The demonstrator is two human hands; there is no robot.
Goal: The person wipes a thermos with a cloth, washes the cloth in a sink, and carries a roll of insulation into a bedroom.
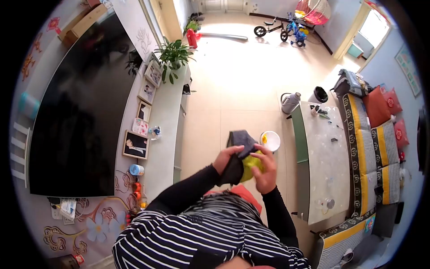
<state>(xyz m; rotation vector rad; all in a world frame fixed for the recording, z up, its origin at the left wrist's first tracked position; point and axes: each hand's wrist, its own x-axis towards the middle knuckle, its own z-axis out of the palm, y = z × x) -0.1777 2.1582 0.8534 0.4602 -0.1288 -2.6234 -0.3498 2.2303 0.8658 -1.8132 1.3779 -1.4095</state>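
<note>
In front of my body, both hands are raised with folded cloth between them. My left hand [227, 158] grips a dark grey cloth [241, 140], the thumb lying on top and part of the cloth hanging down below. My right hand [267, 171] has its fingers closed on a yellow-green cloth [252, 167], which lies against the grey one. How the two cloths are folded together I cannot tell. Just beyond my right hand, on the floor, stands a white bucket [274, 146] with something yellow at its inner side.
A long low cabinet [162, 148] with framed photos and a potted plant [174, 56] runs along the left, under a large television [80, 121]. To the right are a coffee table [324, 175], a grey jug [291, 103], a black bin [319, 94] and a sofa [369, 154]. Children's bikes [286, 31] stand far off.
</note>
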